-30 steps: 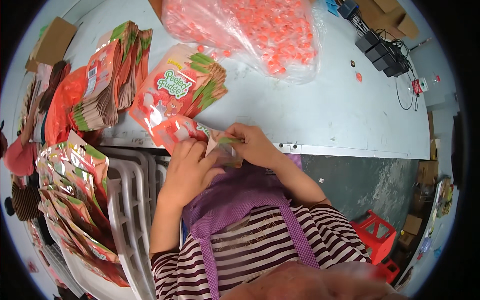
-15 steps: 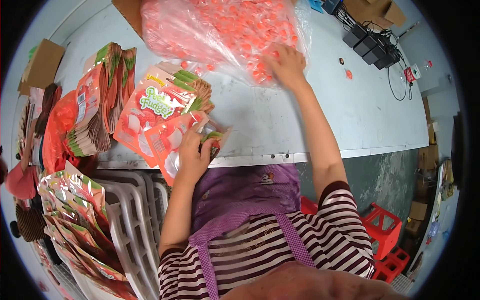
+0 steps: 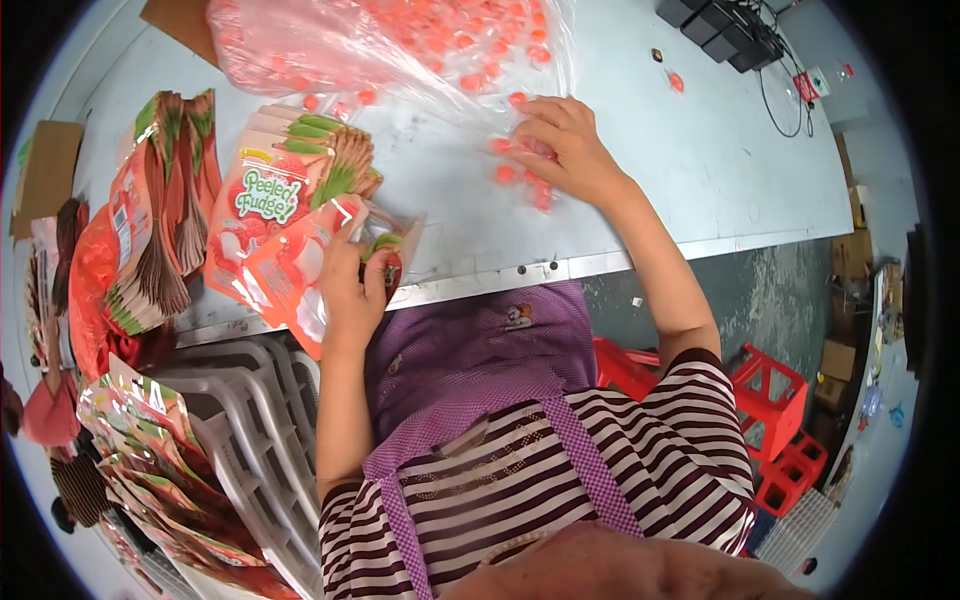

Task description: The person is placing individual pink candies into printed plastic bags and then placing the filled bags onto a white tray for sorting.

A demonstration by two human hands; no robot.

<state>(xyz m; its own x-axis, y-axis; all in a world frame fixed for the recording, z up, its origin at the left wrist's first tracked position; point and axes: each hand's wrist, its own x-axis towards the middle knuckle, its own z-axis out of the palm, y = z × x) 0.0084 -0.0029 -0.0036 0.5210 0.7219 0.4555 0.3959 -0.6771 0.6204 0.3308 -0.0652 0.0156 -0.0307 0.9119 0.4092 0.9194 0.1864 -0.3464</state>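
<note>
The person's left hand [image 3: 350, 285] is pinching a printed red pouch [image 3: 297, 262] overhanging the front edge of the tabletop [image 3: 690, 165], while the right hand [image 3: 568, 152] is resting over loose red candies [image 3: 505, 174], its hold unclear, and a gappy grasp could be letting some skid away

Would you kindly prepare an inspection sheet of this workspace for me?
Surface: pale table with a metal strip along its near edge.
Job's things: held pouch, pouch stack, clear bag of orange-red pieces, loose pieces.
Clutter: small dark item and lone orange-red piece, upper right.
Hands: left hand grips the held pouch; right hand is at the loose pieces, its hold unclear.
Cables: black cable looping beside black boxes.
Surroundings: grey crates, lower left; red stool, right; another person, far left.
</note>
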